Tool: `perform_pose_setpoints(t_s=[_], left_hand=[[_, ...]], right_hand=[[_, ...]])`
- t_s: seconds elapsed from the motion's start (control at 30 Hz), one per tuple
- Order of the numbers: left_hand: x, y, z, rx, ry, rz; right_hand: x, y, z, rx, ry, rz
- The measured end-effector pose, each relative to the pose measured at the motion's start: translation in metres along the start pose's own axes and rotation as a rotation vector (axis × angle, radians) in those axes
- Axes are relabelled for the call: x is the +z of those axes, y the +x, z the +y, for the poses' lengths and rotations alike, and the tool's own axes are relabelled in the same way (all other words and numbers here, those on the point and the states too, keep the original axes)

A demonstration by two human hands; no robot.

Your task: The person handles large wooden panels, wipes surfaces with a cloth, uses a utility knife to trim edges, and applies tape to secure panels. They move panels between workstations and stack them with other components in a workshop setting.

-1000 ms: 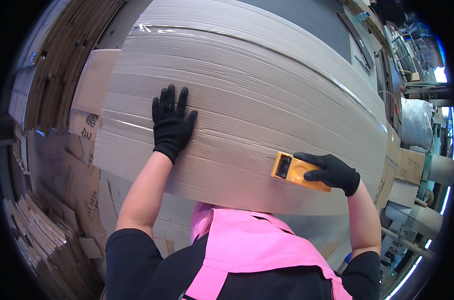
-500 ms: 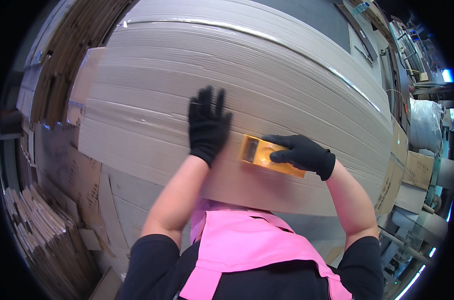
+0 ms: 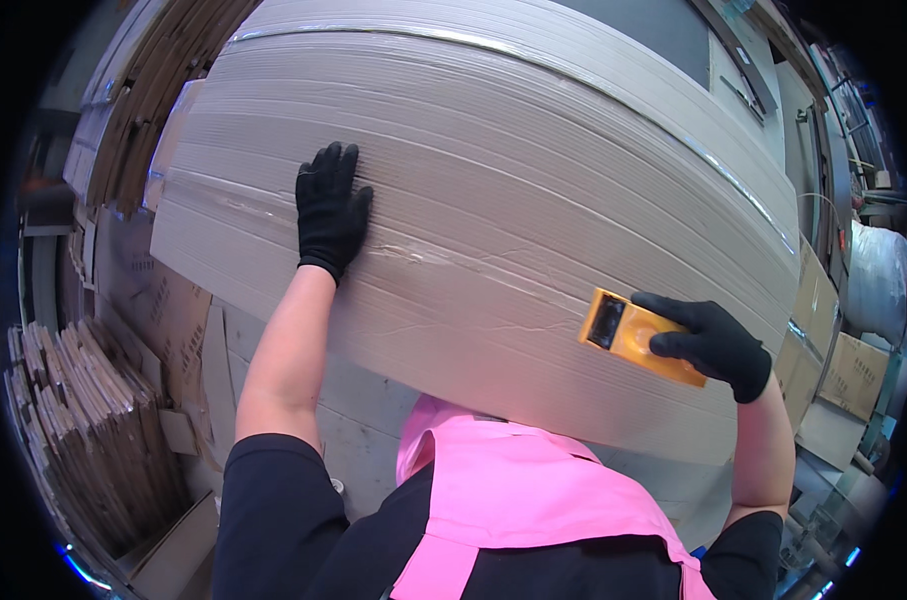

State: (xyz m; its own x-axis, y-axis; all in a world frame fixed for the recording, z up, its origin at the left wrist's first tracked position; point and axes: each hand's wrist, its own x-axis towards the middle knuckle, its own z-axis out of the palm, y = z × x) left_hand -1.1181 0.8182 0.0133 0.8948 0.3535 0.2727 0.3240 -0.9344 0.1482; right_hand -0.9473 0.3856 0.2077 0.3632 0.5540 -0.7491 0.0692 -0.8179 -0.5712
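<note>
A wide sheet of corrugated cardboard (image 3: 483, 190) spreads in front of me, with long ridges and shiny clear tape strips across it. My left hand (image 3: 331, 212), in a black glove, lies flat on its left part, fingers stretched out and holding nothing. On the right, my gloved right hand (image 3: 715, 345) grips a yellow box-shaped tape dispenser (image 3: 628, 336) over the near right part of the sheet. The dispenser's dark opening faces left. Whether it touches the cardboard, I cannot tell.
Stacked flat cardboard (image 3: 163, 100) stands at the far left, and more upright sheets (image 3: 98, 430) fill the lower left. Printed cartons (image 3: 853, 375) and a plastic-wrapped bundle (image 3: 878, 280) are at the right. A dark metal bar (image 3: 743, 60) lies at the far right.
My left hand has moved left across the cardboard. My right hand, with the tape dispenser, has moved right and slightly nearer to me. The hands are farther apart.
</note>
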Motion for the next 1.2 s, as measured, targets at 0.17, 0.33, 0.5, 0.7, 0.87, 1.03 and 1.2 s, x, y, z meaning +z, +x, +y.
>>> perform_pose_setpoints(t_s=[0.17,0.33,0.5,0.7,0.87,1.03,1.2], left_hand=[[0.019,-0.009,-0.014,0.038,0.032,0.042],[0.006,-0.006,0.002,0.045,0.103,0.069],[0.009,0.006,0.155,0.028,-0.223,0.082],[0.041,-0.010,0.255,0.083,-0.192,-0.007],[0.042,-0.010,0.243,0.173,-0.116,-0.034],[0.026,-0.004,0.266,0.117,-0.037,0.090],[0.043,-0.032,0.373,0.110,-0.157,-0.012]], right_hand=[[0.015,0.025,0.022,0.124,0.138,-0.012],[0.025,0.035,0.046,-0.025,0.097,0.051],[0.027,0.032,0.046,-0.004,0.069,0.049],[0.004,-0.006,0.056,0.015,0.151,-0.055],[-0.046,-0.101,0.129,0.195,0.041,0.062],[-0.045,-0.094,0.211,0.055,-0.058,0.117],[-0.045,-0.076,0.239,0.102,0.096,0.024]])
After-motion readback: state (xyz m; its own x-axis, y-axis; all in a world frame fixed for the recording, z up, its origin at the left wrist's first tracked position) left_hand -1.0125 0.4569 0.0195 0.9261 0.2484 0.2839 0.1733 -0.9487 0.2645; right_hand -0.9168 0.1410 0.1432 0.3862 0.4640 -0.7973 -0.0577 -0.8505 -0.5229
